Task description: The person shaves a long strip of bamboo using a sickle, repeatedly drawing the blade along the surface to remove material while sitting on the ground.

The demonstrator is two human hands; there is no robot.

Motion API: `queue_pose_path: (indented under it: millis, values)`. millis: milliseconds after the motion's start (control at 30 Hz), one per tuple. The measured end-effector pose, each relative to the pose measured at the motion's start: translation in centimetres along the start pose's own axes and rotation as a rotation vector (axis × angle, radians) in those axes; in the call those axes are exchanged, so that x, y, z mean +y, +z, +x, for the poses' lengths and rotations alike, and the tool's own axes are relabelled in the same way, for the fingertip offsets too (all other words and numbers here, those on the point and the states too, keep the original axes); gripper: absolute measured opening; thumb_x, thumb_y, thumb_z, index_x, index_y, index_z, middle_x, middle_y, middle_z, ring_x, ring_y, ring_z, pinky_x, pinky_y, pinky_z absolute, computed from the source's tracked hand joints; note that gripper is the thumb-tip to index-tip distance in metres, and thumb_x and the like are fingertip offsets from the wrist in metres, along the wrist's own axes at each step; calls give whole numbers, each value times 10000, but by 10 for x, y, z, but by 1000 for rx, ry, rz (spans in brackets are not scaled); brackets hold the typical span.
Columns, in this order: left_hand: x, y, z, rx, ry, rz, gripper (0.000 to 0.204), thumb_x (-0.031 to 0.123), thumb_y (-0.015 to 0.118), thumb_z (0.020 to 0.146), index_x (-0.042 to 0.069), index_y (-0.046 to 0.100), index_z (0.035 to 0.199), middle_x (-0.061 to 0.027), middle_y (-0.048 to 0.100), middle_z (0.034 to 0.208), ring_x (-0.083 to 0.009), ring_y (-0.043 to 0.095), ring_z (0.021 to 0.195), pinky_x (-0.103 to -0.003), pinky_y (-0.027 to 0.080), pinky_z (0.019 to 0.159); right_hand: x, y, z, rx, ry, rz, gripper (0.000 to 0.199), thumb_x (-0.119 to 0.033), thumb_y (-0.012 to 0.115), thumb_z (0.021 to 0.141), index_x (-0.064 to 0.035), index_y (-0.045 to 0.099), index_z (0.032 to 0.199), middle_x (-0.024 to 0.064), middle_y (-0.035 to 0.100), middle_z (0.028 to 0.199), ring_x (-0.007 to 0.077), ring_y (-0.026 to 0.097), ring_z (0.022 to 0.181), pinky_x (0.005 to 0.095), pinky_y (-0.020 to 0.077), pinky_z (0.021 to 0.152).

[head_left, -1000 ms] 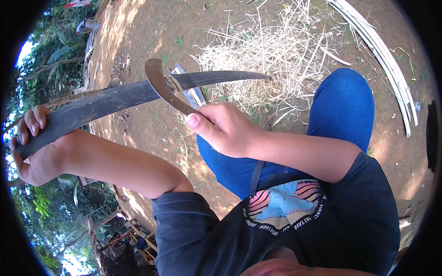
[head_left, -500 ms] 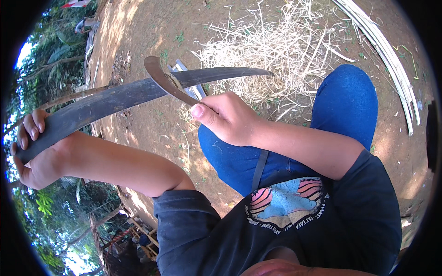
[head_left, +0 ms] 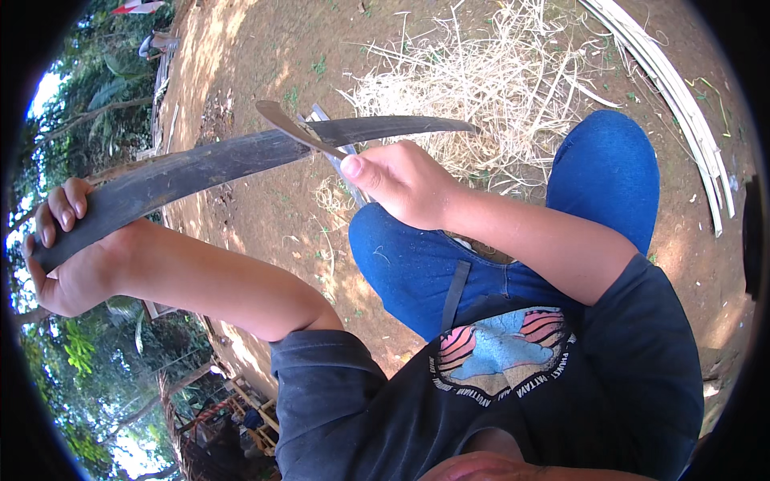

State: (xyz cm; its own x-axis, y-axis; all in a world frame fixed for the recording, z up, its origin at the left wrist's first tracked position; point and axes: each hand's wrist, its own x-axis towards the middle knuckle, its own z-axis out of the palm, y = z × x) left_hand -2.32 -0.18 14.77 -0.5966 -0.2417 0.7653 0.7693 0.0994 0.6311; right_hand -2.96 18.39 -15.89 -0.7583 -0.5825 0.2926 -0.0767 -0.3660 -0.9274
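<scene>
My left hand (head_left: 76, 264) is closed round the wide end of a long, dark, curved strip (head_left: 188, 170), which looks stiff and narrows to a point at the far right; its material is unclear. My right hand (head_left: 405, 186) grips a curved brown blade (head_left: 290, 127), thumb lying along it, any handle hidden in the fist. The blade lies across the dark strip about midway along its length. Behind the crossing, a narrow greyish-silver piece (head_left: 353, 191) shows in part; I cannot tell what it is.
Thin pale shavings (head_left: 489, 92) are heaped on the brown earth beyond my blue-clad knees (head_left: 605, 172). Long pale strips (head_left: 670, 88) lie at the far right. Trees (head_left: 100, 100) line the left, with a wooden structure (head_left: 253, 417) lower down.
The brown blade has tilted, showing its face more edge-on, and slid slightly right along the dark strip with my right hand. My left hand and the strip have shifted a little.
</scene>
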Motion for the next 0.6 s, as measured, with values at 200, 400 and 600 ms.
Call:
queue_pose_path:
  millis: [200,400,600]
  values:
    - [0,3,0,7,-7,-17,121,224,523,765,103,528,773,-51,494,686,-188,432,547,-330,338,480,-37,3,-3,-146,6,59,729,-652,355,995,-53,521,613,17,443,511,119,423,500,319,314,469]
    - [2,1,0,-30,-38,-40,126,226,525,763,101,537,773,-55,498,687,-189,432,546,-332,339,488,-19,4,-2,-156,40,57,730,-663,353,989,-53,538,633,7,434,507,127,439,486,323,318,461]
    - [3,-7,2,-21,-33,-24,130,235,524,764,106,541,768,-55,498,686,-188,435,548,-332,341,489,-28,3,-1,-110,41,106,720,-650,336,1001,-69,497,605,-2,404,511,117,381,500,325,291,477]
